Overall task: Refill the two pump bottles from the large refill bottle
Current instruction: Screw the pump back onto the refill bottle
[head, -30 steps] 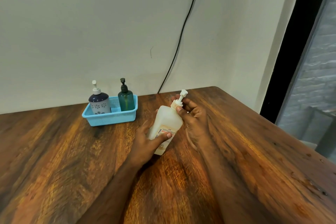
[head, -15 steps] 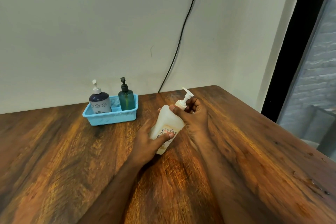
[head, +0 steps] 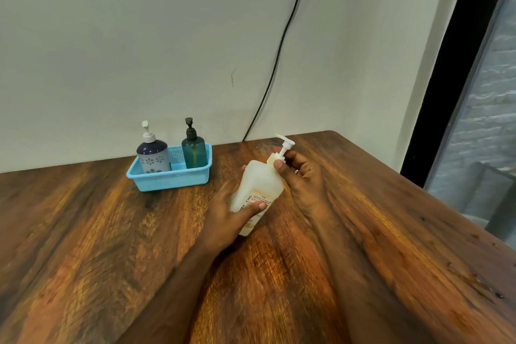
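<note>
Setting: pale plaster wall (head: 139, 36), black cable (head: 282, 45) running down it behind a glossy, streaked-grain wooden table (head: 97, 246).

Item 1: light-blue perforated plastic basket (head: 170, 180), near the wall, holding two upright pump bottles: navy-and-grey flowered bottle (head: 153, 156), white pump; translucent green bottle (head: 194, 152), black pump.

Item 2: large refill bottle (head: 258, 187), milky translucent plastic, printed label, tilted over the table right of the basket. Left hand (head: 229, 218) wraps its lower body; right hand (head: 304, 176) pinches the collar below the white pump head (head: 284, 142).

Water droplets (head: 474, 279) at the table's right edge.
</note>
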Motion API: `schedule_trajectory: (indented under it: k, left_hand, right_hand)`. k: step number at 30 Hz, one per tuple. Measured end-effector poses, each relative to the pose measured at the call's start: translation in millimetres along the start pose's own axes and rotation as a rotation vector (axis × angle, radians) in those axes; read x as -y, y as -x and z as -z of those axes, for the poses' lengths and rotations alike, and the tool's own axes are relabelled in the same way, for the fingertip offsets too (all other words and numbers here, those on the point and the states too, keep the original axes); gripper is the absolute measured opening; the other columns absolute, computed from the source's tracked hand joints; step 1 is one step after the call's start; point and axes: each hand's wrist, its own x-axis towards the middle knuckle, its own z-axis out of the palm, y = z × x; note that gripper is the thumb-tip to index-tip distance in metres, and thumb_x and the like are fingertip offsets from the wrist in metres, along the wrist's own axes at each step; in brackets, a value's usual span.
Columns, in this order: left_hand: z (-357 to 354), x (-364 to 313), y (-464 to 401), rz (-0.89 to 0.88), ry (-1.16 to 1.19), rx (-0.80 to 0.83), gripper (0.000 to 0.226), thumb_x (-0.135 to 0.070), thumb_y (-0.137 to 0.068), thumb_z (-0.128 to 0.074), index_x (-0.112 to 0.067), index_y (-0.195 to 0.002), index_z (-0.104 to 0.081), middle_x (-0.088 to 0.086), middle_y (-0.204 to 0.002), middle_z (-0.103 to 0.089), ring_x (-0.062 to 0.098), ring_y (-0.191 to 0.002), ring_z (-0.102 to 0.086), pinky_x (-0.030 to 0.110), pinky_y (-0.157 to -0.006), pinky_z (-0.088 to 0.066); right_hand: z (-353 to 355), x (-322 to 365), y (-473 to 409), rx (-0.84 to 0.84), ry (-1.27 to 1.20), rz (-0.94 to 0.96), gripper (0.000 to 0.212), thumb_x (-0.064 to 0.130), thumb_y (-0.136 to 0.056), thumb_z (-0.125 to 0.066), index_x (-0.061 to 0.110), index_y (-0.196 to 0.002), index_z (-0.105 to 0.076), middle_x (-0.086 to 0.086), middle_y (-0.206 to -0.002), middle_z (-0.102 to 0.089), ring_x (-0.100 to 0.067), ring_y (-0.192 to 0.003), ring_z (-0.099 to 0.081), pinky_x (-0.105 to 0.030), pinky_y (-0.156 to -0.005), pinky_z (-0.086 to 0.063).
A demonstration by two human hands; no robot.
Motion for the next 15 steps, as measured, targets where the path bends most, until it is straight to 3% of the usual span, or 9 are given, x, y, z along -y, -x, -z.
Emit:
schedule_trajectory:
  k: [3,8,11,15]
  left_hand:
    - [-2,0,0,0.004,-0.008,0.007,0.070,-0.054,-0.067,-0.080,-0.061,-0.128,-0.045,-0.019,-0.118,-0.065,0.005,-0.103,-0.069,0.025,-0.076,-0.060]
    - [-3,1,0,-0.020,0.000,0.013,0.079,-0.050,-0.070,-0.081,-0.049,-0.140,-0.045,-0.016,-0.119,-0.065,0.002,-0.103,-0.068,0.023,-0.075,-0.060]
    - [-1,1,1,-0.023,0.020,0.013,0.077,-0.049,-0.070,-0.081,-0.051,-0.138,-0.045,-0.016,-0.118,-0.066,0.001,-0.102,-0.069,0.023,-0.075,-0.060]
    - [-1,2,1,-0.001,0.041,0.017,0.062,-0.049,-0.069,-0.082,-0.056,-0.123,-0.052,-0.013,-0.117,-0.068,0.006,-0.102,-0.070,0.032,-0.080,-0.062]
  right_hand:
    - [-4,-4,0,-0.134,0.000,-0.013,0.017,0.010,-0.082,-0.082,0.018,-0.095,-0.076,0.001,-0.096,-0.077,-0.012,-0.088,-0.072,-0.021,-0.067,-0.056]
    - [-18,-13,-2,-0.297,0.016,0.006,0.044,0.023,-0.062,-0.096,0.017,-0.087,-0.061,0.005,-0.082,-0.071,-0.005,-0.071,-0.067,-0.025,-0.061,-0.057]
    - [-22,-15,-2,-0.237,-0.063,-0.022,0.052,0.037,-0.065,-0.091,0.016,-0.101,-0.061,-0.006,-0.099,-0.068,-0.012,-0.085,-0.068,-0.031,-0.070,-0.058]
    - [-11,-11,0,-0.053,-0.374,-0.049,0.042,0.021,-0.092,-0.064,0.001,-0.129,-0.061,-0.015,-0.125,-0.069,-0.019,-0.106,-0.069,-0.032,-0.080,-0.057]
